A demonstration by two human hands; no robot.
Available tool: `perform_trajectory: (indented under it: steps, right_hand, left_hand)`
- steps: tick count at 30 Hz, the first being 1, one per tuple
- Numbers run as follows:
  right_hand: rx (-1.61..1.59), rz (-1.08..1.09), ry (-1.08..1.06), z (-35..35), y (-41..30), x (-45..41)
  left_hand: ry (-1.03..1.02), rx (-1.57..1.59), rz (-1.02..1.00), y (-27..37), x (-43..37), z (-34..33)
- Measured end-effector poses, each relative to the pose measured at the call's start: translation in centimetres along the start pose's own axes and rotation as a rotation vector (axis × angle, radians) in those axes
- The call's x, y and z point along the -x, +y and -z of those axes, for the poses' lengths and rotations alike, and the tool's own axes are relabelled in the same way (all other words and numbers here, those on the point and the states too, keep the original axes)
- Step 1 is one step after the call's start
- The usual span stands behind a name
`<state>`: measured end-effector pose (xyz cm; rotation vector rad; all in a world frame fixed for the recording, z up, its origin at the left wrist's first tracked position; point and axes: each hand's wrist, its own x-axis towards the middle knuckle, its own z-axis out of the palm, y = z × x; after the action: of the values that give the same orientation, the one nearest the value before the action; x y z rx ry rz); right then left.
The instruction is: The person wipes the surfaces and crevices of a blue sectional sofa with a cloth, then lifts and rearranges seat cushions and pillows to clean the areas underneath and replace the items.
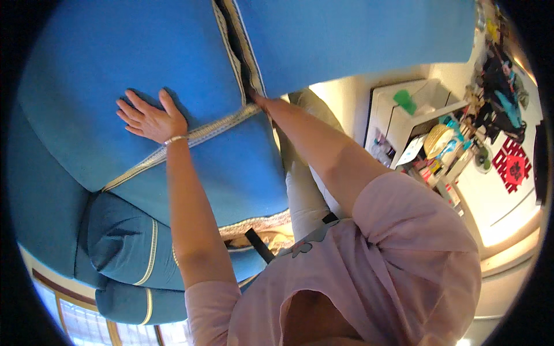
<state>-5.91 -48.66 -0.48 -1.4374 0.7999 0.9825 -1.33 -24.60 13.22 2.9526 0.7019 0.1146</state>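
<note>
Blue fabric covers a sofa, and its seat cushion [207, 173] lies before me, edged with cream braided trim. My left hand [151, 119] rests flat with spread fingers on the blue cover [99, 56] beyond the trim strip [225, 125]. There is a bracelet on that wrist. My right hand [258, 98] reaches into a dark gap between two blue cover sections, where the trimmed edges meet. Its fingers are hidden in the gap, so I cannot tell whether they grip anything. Another blue section [355, 39] extends to the upper right.
A blue pillow [130, 242] with a trim stripe lies at the lower left, near a window [86, 320]. On the right, a white cabinet [402, 116] stands beside a cluttered shelf with a woven basket [437, 140]. Red paper decorations [513, 166] are farther right.
</note>
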Motion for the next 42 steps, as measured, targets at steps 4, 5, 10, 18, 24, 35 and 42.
perform_trajectory:
  steps: [4, 5, 10, 18, 24, 35, 42]
  right_hand:
    - [-0.034, 0.102, 0.007, -1.1, -0.2, -1.3]
    - [-0.039, 0.12, 0.009, -1.1, -0.3, -1.6]
    - [-0.062, 0.186, 0.01, -1.1, 0.6, -2.1]
    - [-0.088, 0.285, 0.006, -2.1, 1.6, -2.3]
    - [-0.129, 0.408, 0.025, -2.2, 1.8, -2.7]
    - [0.025, 0.41, -0.079, -4.2, 3.3, -5.6]
    - [0.368, 0.251, -0.019, -4.3, 0.8, -1.2]
  left_hand:
    - [0.066, 0.008, -0.014, -0.5, 0.4, -0.5]
    - [0.079, 0.007, -0.011, -0.4, 0.4, -0.6]
    - [0.102, -0.031, -0.02, -0.7, 0.3, -0.9]
    - [0.149, -0.038, -0.075, -1.9, 0.2, -1.6]
    - [0.143, -0.081, -0.078, -1.8, -0.2, -1.8]
    - [0.114, 0.028, -0.168, -1.4, -1.2, -2.4]
    - [0.224, -0.378, -0.642, -13.3, -7.2, 0.3]
